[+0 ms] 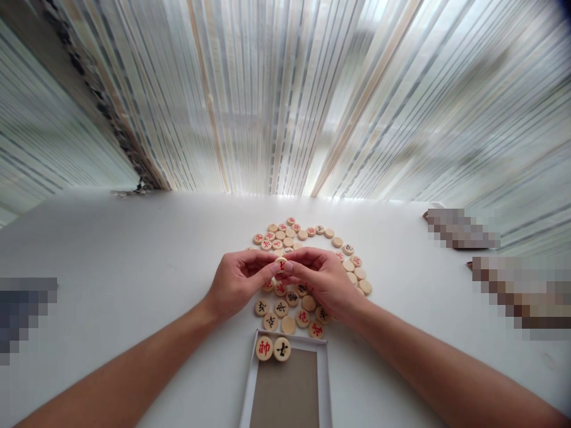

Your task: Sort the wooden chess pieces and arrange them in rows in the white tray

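Between the fingertips of both hands is a round wooden xiangqi piece (281,265) with a red character facing me. My left hand (238,279) pinches its left side, and my right hand (328,276) pinches its right side. Many more xiangqi pieces lie loosely on the table around and beneath the hands, some face up with red or black characters, others blank side up, like one piece (288,324). Just in front of them is a shallow white box (324,380). Two pieces sit side by side in its far left corner: a red one (264,348) and a black one (282,349).
A white table (156,261) carries everything. Striped string curtains (267,107) hang along its far edge. Two blurred-out brown-edged objects (461,229) (521,291) lie at the right, and a blurred dark shape (22,312) is at the left edge.
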A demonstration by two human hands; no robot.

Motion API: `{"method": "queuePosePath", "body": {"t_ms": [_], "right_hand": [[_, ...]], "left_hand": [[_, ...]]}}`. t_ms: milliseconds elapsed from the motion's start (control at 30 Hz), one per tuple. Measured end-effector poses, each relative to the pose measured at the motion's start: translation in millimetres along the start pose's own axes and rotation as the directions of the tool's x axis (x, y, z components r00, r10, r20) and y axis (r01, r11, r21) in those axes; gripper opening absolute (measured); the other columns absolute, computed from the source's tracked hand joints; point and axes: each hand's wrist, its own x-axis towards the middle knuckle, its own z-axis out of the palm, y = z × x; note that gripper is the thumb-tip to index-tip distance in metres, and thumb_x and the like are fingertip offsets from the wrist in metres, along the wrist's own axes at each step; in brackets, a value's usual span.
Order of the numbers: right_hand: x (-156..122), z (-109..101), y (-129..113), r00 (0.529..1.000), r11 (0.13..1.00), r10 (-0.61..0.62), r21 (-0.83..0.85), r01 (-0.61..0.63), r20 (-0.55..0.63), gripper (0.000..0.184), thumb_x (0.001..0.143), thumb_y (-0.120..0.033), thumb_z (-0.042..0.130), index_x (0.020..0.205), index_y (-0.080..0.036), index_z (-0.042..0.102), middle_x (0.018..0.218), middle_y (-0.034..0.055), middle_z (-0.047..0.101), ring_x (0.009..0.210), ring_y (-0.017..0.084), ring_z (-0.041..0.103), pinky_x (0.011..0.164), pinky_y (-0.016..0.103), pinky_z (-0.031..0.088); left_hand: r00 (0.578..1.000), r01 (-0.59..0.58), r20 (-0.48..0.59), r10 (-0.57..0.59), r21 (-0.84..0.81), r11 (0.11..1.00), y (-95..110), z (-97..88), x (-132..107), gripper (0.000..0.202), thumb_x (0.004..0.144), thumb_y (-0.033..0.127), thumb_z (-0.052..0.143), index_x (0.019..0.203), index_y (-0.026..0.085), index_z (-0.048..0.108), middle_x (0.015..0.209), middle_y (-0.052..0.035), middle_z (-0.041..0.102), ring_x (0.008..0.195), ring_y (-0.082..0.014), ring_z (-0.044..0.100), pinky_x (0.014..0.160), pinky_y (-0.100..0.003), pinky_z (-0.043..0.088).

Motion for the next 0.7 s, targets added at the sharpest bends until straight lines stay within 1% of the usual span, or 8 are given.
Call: {"method": "queuePosePath", "body": {"t_ms": [100,233,300,500,700], "right_hand": [[-0.4,-0.7,4.3,0.998,0.998,-0.056,-0.038,0.056,-0.018,0.026,0.075,-0.036,0.095,0.091,-0.020,0.082,0.086,0.0039,0.082,0.075,0.017,0.079,0.074,0.029,0.067],[-0.7,-2.2,8.8,0.994,0.992,-0.107,-0.064,0.104,-0.032,0.028,0.072,-0.034,0.098,0.090,-0.020,0.083,0.082,0.0031,0.082,0.073,0.017,0.078,0.071,0.027,0.065],[-1.4,-2.7,9.2,0.992,0.990,-0.121,-0.074,0.118,-0.039,0.027,0.071,-0.032,0.098,0.090,-0.021,0.083,0.083,0.0027,0.082,0.073,0.016,0.078,0.070,0.026,0.064],[-3.8,-1.0,5.5,0.986,0.984,-0.146,-0.113,0.136,-0.081,0.027,0.067,-0.029,0.100,0.087,-0.022,0.084,0.082,0.0020,0.083,0.074,0.014,0.076,0.068,0.022,0.061],[-4.0,0.1,4.7,0.985,0.985,-0.149,-0.104,0.140,-0.085,0.026,0.065,-0.026,0.100,0.085,-0.022,0.084,0.081,0.0017,0.082,0.072,0.014,0.074,0.066,0.021,0.060]], "left_hand": [[0.999,-0.032,-0.018,0.032,0.048,0.998,-1.0,0.0,-1.8,0.020,0.082,0.028,0.087,0.097,0.014,0.086,0.087,-0.0085,0.083,0.078,-0.0199,0.079,0.069,-0.026,0.065],[0.992,-0.124,-0.009,0.128,0.189,0.974,-1.6,0.6,-3.2,0.017,0.087,0.028,0.083,0.098,0.015,0.087,0.085,-0.0077,0.081,0.077,-0.0174,0.076,0.065,-0.023,0.062],[0.987,-0.157,-0.003,0.162,0.225,0.961,-1.6,1.0,-3.7,0.015,0.088,0.028,0.082,0.097,0.017,0.087,0.084,-0.0068,0.080,0.076,-0.0162,0.074,0.064,-0.022,0.060],[0.982,-0.186,0.009,0.191,0.258,0.948,-1.6,1.6,-3.8,0.013,0.089,0.026,0.082,0.097,0.018,0.087,0.087,-0.0069,0.081,0.078,-0.0157,0.073,0.067,-0.022,0.059],[0.967,-0.253,0.032,0.254,0.279,0.926,-1.7,0.5,-3.0,0.013,0.088,0.023,0.082,0.099,0.019,0.088,0.088,-0.0070,0.081,0.078,-0.0152,0.072,0.065,-0.021,0.058]]}}
